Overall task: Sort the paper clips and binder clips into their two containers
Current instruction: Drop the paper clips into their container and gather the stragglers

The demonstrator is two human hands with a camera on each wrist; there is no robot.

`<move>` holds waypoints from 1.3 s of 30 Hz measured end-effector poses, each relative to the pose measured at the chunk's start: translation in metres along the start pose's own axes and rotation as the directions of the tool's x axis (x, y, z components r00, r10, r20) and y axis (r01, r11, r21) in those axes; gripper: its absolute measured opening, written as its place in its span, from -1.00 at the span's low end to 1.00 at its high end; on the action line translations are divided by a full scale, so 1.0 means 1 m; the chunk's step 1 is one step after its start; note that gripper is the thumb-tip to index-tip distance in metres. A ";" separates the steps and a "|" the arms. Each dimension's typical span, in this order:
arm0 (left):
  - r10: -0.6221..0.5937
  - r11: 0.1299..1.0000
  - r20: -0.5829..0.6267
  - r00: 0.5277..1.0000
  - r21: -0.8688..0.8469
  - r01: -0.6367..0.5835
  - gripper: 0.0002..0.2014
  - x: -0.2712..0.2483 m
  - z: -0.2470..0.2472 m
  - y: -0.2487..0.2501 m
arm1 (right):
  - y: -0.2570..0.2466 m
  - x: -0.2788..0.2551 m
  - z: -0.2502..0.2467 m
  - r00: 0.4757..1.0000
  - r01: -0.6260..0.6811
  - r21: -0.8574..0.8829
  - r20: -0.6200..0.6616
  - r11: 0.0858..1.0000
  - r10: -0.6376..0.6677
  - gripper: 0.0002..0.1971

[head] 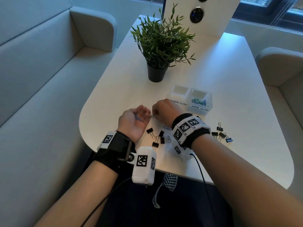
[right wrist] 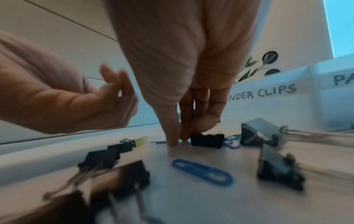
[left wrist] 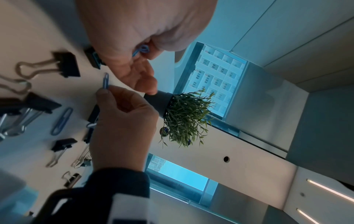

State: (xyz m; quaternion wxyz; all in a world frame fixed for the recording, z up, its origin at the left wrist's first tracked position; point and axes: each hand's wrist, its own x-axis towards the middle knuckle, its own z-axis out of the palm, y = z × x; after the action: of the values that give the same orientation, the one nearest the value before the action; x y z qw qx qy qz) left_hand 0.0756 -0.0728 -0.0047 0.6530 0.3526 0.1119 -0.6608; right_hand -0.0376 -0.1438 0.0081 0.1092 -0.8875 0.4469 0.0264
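Note:
My left hand [head: 142, 112] lies palm up at the table's near left, its fingers curled over a few blue paper clips [head: 136, 117] in the palm [left wrist: 142, 49]. Just to its right, my right hand [head: 155, 114] reaches down to the tabletop and pinches another blue paper clip [left wrist: 105, 81] by its end. One more blue paper clip [head: 166, 128] lies loose on the table below that hand. Several black binder clips [head: 157, 136] lie in front of me, and more [head: 221, 133] to the right. The clear box labelled BINDER CLIPS [head: 178, 95] looks empty. The PAPER CLIPS box [head: 200, 108] holds several clips.
A potted green plant [head: 157, 71] stands behind the two boxes. A white panel [head: 196, 15] rises at the table's far end. Cushioned benches [head: 41, 79] flank the white table [head: 237, 95]. A small black binder clip [right wrist: 207, 141] sits right beside my right fingertips.

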 end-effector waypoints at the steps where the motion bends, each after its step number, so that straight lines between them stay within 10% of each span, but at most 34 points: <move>1: 0.013 1.000 -0.004 1.000 -0.008 -0.013 -0.76 0.000 0.001 0.000 | 0.000 0.000 -0.001 1.000 0.007 -0.012 0.005 1.000 -0.007 -0.84; 8: 0.073 0.996 -0.052 0.996 0.064 -0.070 -0.71 -0.002 0.001 0.000 | -0.005 -0.002 0.000 0.997 0.076 -0.106 -0.015 0.992 -0.078 -0.81; 14: 0.154 0.981 -0.075 0.985 0.127 -0.144 -0.77 -0.001 0.000 -0.008 | -0.007 -0.023 -0.028 0.964 0.106 0.323 -0.264 0.940 -0.018 -0.84; 25: 0.057 0.992 -0.050 0.997 0.118 -0.051 -0.77 0.006 0.012 -0.027 | 0.021 -0.058 -0.003 0.999 -0.042 0.128 0.032 0.991 0.038 -0.88; 39: 0.037 0.997 -0.042 0.998 0.076 -0.033 -0.60 0.001 0.015 -0.028 | 0.015 -0.054 0.000 0.997 -0.063 0.064 0.053 0.996 0.060 -0.93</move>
State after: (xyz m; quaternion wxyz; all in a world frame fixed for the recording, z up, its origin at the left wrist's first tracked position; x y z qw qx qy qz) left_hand 0.0440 -0.0797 -0.0033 0.6482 0.3931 0.0951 -0.6452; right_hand -0.0818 -0.1097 0.0130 0.1488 -0.8683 0.4717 0.0377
